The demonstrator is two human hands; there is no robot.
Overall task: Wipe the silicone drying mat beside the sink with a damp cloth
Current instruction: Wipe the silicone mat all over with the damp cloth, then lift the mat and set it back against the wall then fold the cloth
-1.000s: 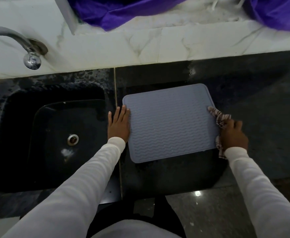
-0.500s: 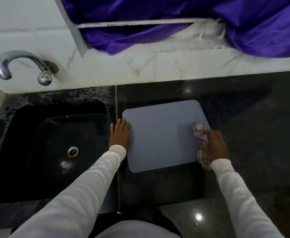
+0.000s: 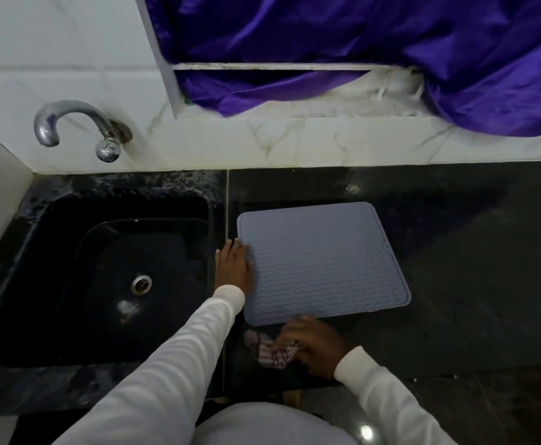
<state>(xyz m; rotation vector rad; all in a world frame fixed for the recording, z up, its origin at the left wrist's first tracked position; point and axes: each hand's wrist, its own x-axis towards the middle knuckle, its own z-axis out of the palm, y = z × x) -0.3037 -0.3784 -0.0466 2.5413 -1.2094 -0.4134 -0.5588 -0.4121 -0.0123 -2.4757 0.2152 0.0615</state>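
Note:
A grey silicone mat (image 3: 322,261) with a wavy ribbed surface lies flat on the black counter, just right of the sink (image 3: 102,277). My left hand (image 3: 233,266) presses flat on the mat's left edge, fingers together and pointing away from me. My right hand (image 3: 311,343) is off the mat, on the counter just below its front edge, holding a checked red-and-white cloth (image 3: 270,351) that is bunched and blurred.
A chrome tap (image 3: 70,126) juts from the white tiled wall over the sink, whose drain (image 3: 141,284) shows in the black basin. Purple fabric (image 3: 359,53) hangs over the ledge at the back. Black counter (image 3: 471,252) extends right of the mat.
My right hand with the cloth has swept from the mat's right edge across it and down off its front edge. My left hand has stayed on the left edge. The camera has tilted up.

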